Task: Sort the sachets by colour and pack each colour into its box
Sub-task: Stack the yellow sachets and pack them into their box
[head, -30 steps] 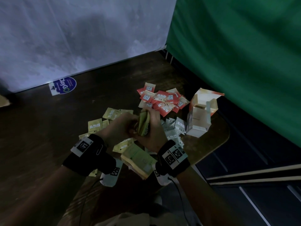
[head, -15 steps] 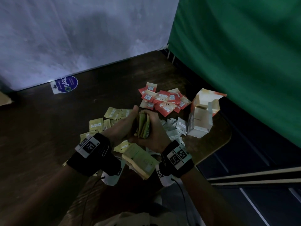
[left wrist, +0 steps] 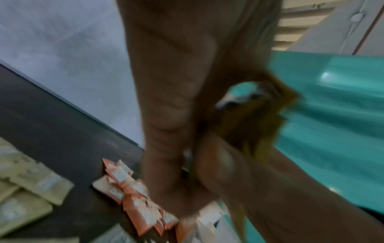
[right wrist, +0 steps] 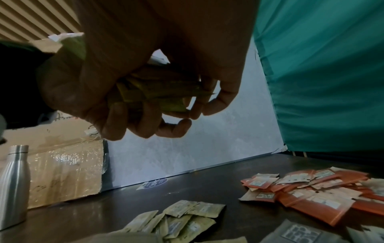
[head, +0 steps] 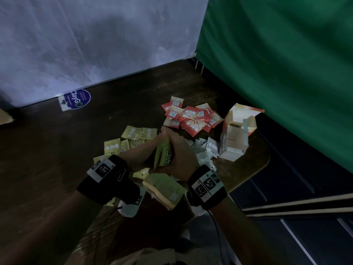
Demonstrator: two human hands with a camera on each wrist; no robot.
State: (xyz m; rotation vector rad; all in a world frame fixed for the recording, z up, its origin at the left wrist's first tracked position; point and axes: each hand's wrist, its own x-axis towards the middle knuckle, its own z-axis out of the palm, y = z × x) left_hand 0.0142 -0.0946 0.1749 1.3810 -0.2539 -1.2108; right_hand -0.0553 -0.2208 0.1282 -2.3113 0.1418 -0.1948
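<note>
Dark wood makes up the worktop (head: 47, 150), with a green curtain (head: 286, 64) by its right edge. Both hands, the left hand (head: 142, 155) and the right hand (head: 183, 159), curl round a small stack of yellow sachets (head: 163, 155) above the near edge. Loose yellow sachets (head: 133, 133) lie in the middle. Red sachets (head: 191, 117) sit farther back, next to an open orange box (head: 236, 134) near the right edge.

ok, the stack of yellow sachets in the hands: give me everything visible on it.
The stack of yellow sachets is a small bundle of flat, yellow-green packets, paper or foil by the look, standing on edge above the table. One face shows a dark printed code. The left hand and right hand grip it from either side; the right wrist view shows fingers curled beneath its uneven edges.
</note>
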